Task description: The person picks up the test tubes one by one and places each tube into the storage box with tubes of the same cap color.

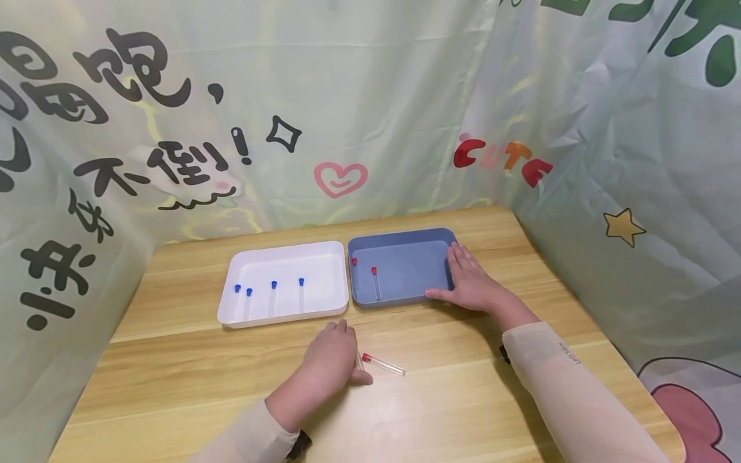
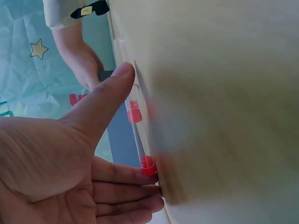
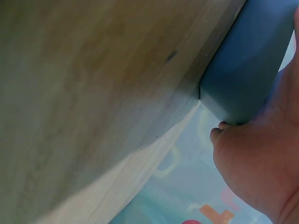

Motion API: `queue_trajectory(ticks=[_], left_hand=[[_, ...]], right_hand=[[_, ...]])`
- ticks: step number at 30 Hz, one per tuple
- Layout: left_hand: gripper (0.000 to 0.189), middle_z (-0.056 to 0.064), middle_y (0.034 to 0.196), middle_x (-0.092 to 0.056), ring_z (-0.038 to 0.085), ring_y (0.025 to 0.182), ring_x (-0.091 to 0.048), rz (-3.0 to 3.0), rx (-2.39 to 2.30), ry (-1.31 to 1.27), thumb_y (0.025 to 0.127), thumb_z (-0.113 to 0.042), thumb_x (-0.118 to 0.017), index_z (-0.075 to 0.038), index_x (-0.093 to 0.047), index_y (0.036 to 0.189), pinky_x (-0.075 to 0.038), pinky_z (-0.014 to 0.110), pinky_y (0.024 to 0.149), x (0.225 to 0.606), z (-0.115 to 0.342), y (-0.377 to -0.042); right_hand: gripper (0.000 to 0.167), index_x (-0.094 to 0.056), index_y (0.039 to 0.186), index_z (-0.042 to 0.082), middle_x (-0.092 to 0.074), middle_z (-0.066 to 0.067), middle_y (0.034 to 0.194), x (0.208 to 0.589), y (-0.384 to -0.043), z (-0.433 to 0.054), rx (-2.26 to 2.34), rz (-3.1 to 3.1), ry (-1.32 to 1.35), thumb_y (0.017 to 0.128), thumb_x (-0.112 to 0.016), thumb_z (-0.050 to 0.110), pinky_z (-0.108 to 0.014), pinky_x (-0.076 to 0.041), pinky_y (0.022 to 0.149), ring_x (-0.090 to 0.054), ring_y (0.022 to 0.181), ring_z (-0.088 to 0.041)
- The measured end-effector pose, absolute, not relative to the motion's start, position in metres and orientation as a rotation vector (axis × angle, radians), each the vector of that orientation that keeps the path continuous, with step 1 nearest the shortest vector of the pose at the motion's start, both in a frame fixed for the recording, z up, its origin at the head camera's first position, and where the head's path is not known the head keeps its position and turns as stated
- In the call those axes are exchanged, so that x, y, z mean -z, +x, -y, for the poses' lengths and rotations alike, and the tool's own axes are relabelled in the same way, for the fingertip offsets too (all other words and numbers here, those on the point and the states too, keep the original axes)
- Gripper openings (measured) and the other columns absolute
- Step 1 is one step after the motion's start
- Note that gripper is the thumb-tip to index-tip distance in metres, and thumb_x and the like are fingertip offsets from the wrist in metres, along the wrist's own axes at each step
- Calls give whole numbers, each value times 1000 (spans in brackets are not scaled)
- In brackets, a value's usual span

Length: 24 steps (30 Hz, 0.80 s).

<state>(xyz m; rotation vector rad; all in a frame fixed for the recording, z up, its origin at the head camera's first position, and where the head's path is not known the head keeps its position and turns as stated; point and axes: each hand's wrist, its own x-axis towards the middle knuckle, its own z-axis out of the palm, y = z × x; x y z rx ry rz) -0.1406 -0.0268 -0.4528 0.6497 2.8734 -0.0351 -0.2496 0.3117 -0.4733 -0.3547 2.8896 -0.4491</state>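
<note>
My left hand (image 1: 332, 357) is low over the table, its thumb and fingers spread along a test tube with a red cap (image 2: 148, 165). In the left wrist view the index fingertip is at that cap and the thumb tip is near the tube's other end. Just to the right lies a second red-capped test tube (image 1: 384, 364) on the wood. My right hand (image 1: 475, 283) rests against the near right corner of the blue-grey tray (image 1: 405, 239), thumb along the front rim and fingers straight along the right side. Two red-capped tubes (image 1: 376, 283) lie inside this tray.
A white tray (image 1: 289, 254) stands left of the blue-grey one, close beside it. Several blue-capped tubes (image 1: 274, 296) lie in it, spaced apart. Printed cloth (image 1: 405, 96) hangs behind and beside the wooden table (image 1: 463, 399).
</note>
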Motion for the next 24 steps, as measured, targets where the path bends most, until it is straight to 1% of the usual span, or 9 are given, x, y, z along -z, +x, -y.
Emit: queue_trajectory(ticks=[3, 9, 12, 16, 21, 24], left_hand=[[106, 24, 149, -67, 36, 133, -66, -2896, 40, 664, 71, -69, -92, 9, -67, 138, -57, 39, 115, 454, 28, -139], [104, 24, 150, -65, 37, 136, -64, -2890, 1, 655, 73, -68, -92, 9, -66, 139, -56, 40, 117, 456, 30, -140], [104, 25, 149, -66, 38, 136, -64, -2891, -42, 658, 74, -66, -93, 10, -65, 139, -56, 42, 117, 456, 32, -140], [102, 25, 143, -69, 39, 129, -66, -2897, -119, 685, 73, -62, -95, 12, -66, 136, -58, 44, 114, 455, 35, -140], [94, 24, 131, -73, 37, 118, -68, -2901, -202, 708, 72, -61, -96, 12, -69, 126, -58, 44, 111, 450, 37, -140], [90, 24, 129, -74, 37, 118, -68, -2904, -242, 709, 73, -60, -95, 11, -70, 121, -57, 45, 113, 448, 38, -141]], right_hand=[[133, -1, 170, -10, 8, -28, 181, 472, -249, -311, 451, -2888, -354, 94, -60, 82, -65, -6, 139, 6, 170, -48], [132, -1, 170, -10, 8, -29, 181, 471, -249, -310, 459, -2886, -353, 94, -61, 81, -65, -5, 139, 6, 170, -48], [132, -1, 170, -10, 8, -28, 181, 471, -249, -310, 458, -2885, -353, 94, -61, 81, -65, -5, 139, 7, 170, -48], [133, -1, 170, -10, 8, -28, 181, 472, -249, -311, 451, -2887, -354, 94, -61, 82, -64, -5, 139, 6, 170, -48], [134, -1, 170, -9, 9, -28, 181, 473, -250, -312, 447, -2886, -351, 93, -60, 83, -64, -5, 139, 6, 170, -48], [134, 0, 170, -9, 9, -27, 181, 474, -250, -312, 445, -2885, -349, 93, -60, 84, -64, -5, 139, 7, 170, -48]])
